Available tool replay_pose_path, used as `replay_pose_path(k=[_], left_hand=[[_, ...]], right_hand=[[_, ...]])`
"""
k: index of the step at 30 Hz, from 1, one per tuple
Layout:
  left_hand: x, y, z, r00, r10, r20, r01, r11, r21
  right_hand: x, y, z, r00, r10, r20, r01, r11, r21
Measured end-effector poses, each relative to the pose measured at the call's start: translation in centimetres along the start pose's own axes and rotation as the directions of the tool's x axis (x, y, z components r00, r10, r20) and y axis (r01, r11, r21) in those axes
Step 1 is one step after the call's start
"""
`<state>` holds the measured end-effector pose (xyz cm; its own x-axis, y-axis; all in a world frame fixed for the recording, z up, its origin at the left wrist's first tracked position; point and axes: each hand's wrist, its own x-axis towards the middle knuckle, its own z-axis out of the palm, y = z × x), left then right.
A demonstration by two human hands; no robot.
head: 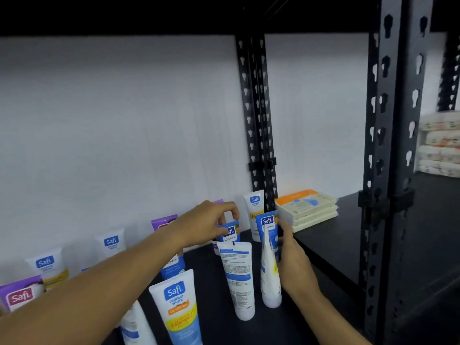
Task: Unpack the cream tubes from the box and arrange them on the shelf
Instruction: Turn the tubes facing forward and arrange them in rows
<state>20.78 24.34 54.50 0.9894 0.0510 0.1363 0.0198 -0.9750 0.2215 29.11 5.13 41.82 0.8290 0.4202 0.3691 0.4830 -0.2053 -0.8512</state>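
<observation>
Both hands reach onto the black shelf (323, 247) among upright Safi cream tubes. Stretched forward from the lower left with the forearm nearly straight, the left hand (206, 224) curls palm-down, its thumb and fingertips pinched on the top edge of a blue Safi Naturals tube (230, 234) near the back of the shelf. Coming up from the lower right with the wrist bent slightly inward, the right hand (292, 262) has its fingers extended upward and rests against the side of a second blue Naturals tube (267, 224); whether it actually clasps that tube cannot be told.

Just in front of these stand a white tube turned back-side out (237, 277) and a white tube seen edge-on (270, 277), the latter touching the right palm. Nearer the camera is a Perfect White Oil Control tube (179, 307). Another Perfect White tube (255, 212) stands at the rear beside the black slotted upright (258, 120). More white and purple Safi tubes (47, 266) line the white back wall to the left. Right of the upright lies a stack of flat cream-coloured packs with an orange top (307, 209).
</observation>
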Motion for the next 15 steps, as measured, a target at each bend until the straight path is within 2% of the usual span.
replay_pose_path(k=[4,15], left_hand=[[0.03,0.03,-0.07,1.000,0.001,0.000,-0.001,1.000,0.024],[-0.48,0.20,-0.17,0.999,-0.032,-0.019,0.033,0.994,0.102]], right_hand=[[-0.12,-0.42,-0.31,1.000,0.002,0.018,-0.002,1.000,0.007],[0.15,-0.66,-0.61,0.997,-0.006,0.074,0.014,0.994,-0.108]])
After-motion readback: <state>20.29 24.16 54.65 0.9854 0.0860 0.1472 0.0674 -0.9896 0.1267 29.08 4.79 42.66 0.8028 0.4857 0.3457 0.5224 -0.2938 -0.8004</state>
